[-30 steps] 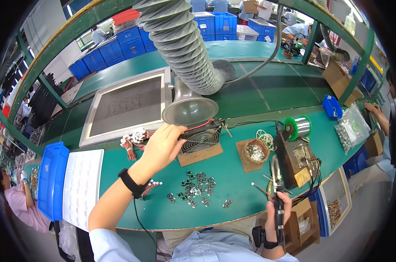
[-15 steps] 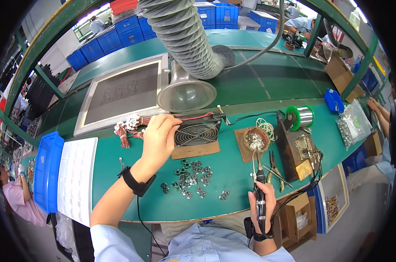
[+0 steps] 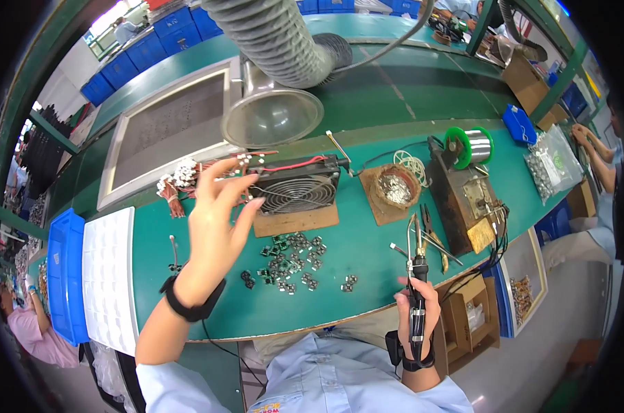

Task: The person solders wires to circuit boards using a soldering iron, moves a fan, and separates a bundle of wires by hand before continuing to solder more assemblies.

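while the green bench [image 3: 367,255] is spread with a black fan [image 3: 294,189] on a wooden block and 1 loose heap of small parts [image 3: 291,261], the left hand [image 3: 215,224] is held wide open, empty, above the wired connectors [image 3: 188,180]. the soldering iron [image 3: 416,275] is gripped by the right hand [image 3: 416,310] near the bench's front edge; it is judged light, stiff, hot-tipped, best held by its handle.
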A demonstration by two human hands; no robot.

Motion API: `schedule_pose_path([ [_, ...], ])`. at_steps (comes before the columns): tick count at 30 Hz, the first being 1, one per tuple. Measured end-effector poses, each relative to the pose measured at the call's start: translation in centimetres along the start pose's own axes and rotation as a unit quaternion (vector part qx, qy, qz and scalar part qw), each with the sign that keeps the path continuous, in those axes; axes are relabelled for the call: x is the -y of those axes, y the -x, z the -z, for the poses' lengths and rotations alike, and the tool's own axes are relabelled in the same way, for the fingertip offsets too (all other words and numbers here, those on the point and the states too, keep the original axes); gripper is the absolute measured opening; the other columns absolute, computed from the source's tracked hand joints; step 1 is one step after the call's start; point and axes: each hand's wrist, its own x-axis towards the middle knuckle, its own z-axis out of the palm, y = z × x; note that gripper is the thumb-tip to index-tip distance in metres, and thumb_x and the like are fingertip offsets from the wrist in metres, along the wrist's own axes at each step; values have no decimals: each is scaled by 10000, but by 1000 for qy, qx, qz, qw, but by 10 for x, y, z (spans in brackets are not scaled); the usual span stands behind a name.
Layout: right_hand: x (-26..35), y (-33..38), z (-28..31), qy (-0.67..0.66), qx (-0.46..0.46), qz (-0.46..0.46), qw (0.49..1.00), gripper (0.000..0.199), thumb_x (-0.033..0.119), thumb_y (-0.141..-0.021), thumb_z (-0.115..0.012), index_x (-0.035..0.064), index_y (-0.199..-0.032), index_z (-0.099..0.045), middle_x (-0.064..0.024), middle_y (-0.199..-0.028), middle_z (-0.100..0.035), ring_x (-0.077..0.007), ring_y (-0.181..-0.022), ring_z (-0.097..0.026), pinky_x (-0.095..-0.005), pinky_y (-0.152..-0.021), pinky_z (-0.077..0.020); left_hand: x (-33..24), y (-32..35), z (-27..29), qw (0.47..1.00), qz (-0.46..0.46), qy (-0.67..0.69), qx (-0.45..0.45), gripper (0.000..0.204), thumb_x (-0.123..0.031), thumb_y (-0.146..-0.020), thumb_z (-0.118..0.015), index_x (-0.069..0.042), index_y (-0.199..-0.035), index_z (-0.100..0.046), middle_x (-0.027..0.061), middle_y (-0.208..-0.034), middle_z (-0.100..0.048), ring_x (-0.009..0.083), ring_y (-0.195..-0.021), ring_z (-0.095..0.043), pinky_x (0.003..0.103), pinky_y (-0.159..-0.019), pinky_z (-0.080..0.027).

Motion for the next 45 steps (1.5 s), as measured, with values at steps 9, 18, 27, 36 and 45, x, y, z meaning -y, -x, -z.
schedule_pose_path([
  [9, -24, -41, 17, 272, 45, 153, 949, 268, -86, -723, -650, 66, -927, -564, -92, -846, -649, -213, -702, -578, -283, -633, -448, -46, 133, 41, 982, 150, 3, 111, 323, -9, -734, -623, -1, -1054, -582, 196, -1205, -493, 327, -1082, -530, 402, -899, -432],
  [18, -1, -50, 2, 246, 70, 136, 957, 311, -7, -662, -638, 113, -942, -576, -43, -683, -558, -215, -621, -513, -328, -604, -382, -64, 144, 4, 967, 173, 161, 94, 353, -13, -706, -689, -21, -1049, -603, 158, -1084, -568, 299, -997, -583, 374, -825, -488],
  [27, 39, -17, -25, -124, 207, 30, 970, 424, -56, -757, -699, 81, -1040, -413, -119, -766, -625, -216, -741, -645, -320, -651, -514, -72, 127, -27, 925, 160, 288, 191, 210, 33, -780, -634, 14, -988, -604, 135, -929, -655, 207, -783, -638, 308, -719, -509],
  [36, 34, -10, -40, -344, 176, -90, 918, 445, -97, -795, -638, 50, -1092, -340, -174, -908, -606, -205, -810, -645, -311, -682, -541, -76, 147, -38, 761, 304, 529, 220, 83, -5, -880, -563, 31, -954, -568, 114, -884, -673, 161, -812, -655, 277, -729, -511],
  [45, 37, -4, -35, -388, 197, -171, 884, 472, -65, -800, -652, 90, -1095, -318, -193, -865, -606, -217, -789, -621, -326, -666, -517, -77, 143, -43, 742, 295, 557, 227, 126, -34, -881, -583, 31, -988, -563, 106, -900, -664, 170, -855, -644, 297, -765, -512],
])
